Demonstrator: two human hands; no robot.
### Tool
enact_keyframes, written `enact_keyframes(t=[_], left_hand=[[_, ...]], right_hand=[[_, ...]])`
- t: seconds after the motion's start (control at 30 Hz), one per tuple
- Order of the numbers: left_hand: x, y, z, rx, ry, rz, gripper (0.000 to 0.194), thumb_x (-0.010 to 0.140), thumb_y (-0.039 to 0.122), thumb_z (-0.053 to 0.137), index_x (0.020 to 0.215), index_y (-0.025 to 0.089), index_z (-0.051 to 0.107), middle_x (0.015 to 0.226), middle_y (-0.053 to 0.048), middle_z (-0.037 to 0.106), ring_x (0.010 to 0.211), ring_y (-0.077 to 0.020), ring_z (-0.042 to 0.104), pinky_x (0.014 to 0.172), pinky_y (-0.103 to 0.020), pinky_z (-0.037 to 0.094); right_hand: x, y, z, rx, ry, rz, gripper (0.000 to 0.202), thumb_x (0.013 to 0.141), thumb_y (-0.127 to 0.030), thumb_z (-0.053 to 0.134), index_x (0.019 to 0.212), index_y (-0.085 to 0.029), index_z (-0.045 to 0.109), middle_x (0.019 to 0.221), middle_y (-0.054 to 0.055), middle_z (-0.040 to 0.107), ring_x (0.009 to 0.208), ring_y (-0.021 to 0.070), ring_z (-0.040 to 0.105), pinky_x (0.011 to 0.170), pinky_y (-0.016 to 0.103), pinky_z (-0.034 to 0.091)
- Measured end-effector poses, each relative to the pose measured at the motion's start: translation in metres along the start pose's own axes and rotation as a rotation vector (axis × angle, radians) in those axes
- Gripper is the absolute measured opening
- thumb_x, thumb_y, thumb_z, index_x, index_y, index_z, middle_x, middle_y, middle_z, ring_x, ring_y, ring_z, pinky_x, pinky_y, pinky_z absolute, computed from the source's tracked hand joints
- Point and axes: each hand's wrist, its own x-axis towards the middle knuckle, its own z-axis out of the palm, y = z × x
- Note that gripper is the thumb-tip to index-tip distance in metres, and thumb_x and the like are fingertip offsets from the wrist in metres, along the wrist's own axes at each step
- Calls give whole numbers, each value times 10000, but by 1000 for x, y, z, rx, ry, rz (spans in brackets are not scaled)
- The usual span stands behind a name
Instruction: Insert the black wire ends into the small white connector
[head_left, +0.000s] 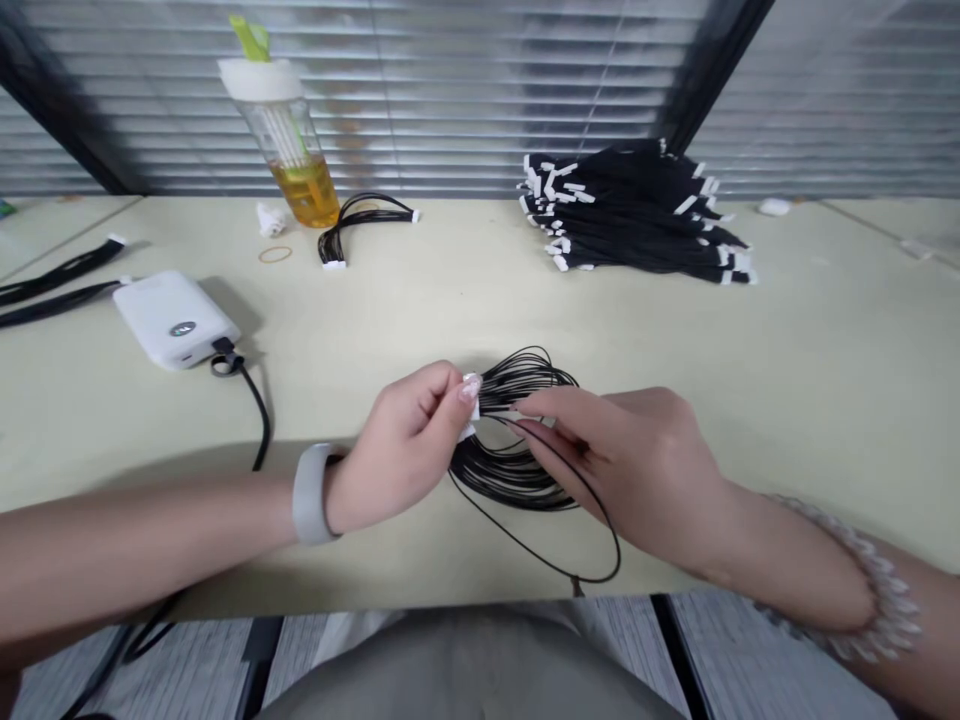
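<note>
My left hand [416,440] is closed around the white connectors [472,412] at the end of a black wire harness [517,480]. The harness's thin wires curve to the right in a loop over the table. My right hand [630,460] pinches one black wire [555,445] between thumb and forefinger, close to the connectors. That wire bows out in a wide loop below the right hand, near the table's front edge. The tips of the left fingers behind the connectors are hidden.
A pile of black harnesses [637,215] with white connectors lies at the back right. One small harness [367,225] lies beside a bottle of yellow liquid [304,190]. On the left are a white power bank [176,320] with a black cable [259,420] and more harnesses [60,285].
</note>
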Motion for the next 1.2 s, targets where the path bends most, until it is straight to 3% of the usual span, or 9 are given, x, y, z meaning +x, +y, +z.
enact_keyframes(t=[0.23, 0.73, 1.2], left_hand=[[0, 0, 0, -33, -2, -13, 344, 927, 332, 412, 620, 180, 387, 557, 37, 389, 513, -89, 340, 474, -219, 309], [0, -1, 1, -39, 4, -26, 350, 924, 330, 417, 609, 181, 379, 551, 40, 371, 508, -87, 324, 468, -221, 294], [-1, -3, 1, -42, -4, -27, 358, 929, 360, 409, 620, 180, 390, 554, 35, 392, 507, -88, 341, 465, -220, 301]], right_hand=[[2, 0, -1, 9, -65, 14, 228, 875, -236, 445, 789, -176, 647, 481, -32, 512, 417, 85, 405, 441, 249, 259], [0, 0, -1, 15, -29, 1, 209, 863, -212, 462, 823, -158, 660, 508, -25, 554, 437, 89, 453, 445, 249, 270], [3, 0, -1, 30, -100, 33, 235, 876, -240, 430, 790, -159, 633, 510, -15, 546, 436, 89, 442, 462, 248, 251]])
